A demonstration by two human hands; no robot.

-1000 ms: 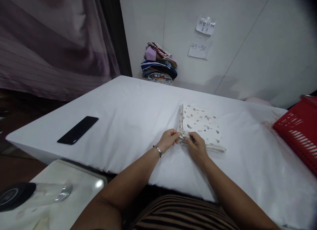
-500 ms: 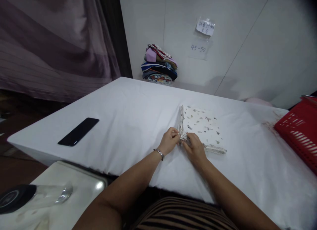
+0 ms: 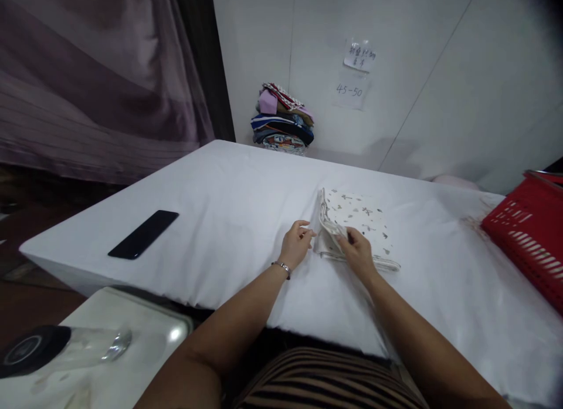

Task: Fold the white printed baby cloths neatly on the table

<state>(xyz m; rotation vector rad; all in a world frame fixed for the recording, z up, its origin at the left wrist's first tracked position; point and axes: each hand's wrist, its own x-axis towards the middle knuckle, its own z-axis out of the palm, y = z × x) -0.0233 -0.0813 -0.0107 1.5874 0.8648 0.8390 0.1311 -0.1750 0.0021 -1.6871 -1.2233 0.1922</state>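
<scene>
A folded white cloth (image 3: 358, 212) with a small leaf-like print lies in a squarish, layered stack on the white-covered table (image 3: 229, 221). My right hand (image 3: 358, 250) pinches the cloth's near left corner between thumb and fingers, lifting the upper layers so they curl up and to the right. Just left of that corner is my left hand (image 3: 298, 243), apart from the cloth, its fingers loosely bent and spread with nothing in them. A bracelet circles my left wrist.
A black phone (image 3: 143, 234) lies on the table's left. At the right edge stands a red plastic basket (image 3: 528, 227). Folded fabrics (image 3: 282, 118) are piled by the wall beyond the table. A clear bottle with a dark cap (image 3: 39, 350) lies on a pale surface, lower left.
My left hand has let go of the cloth's corner and drawn slightly left. My right hand has moved a little right and up, peeling the corner's upper layers back.
</scene>
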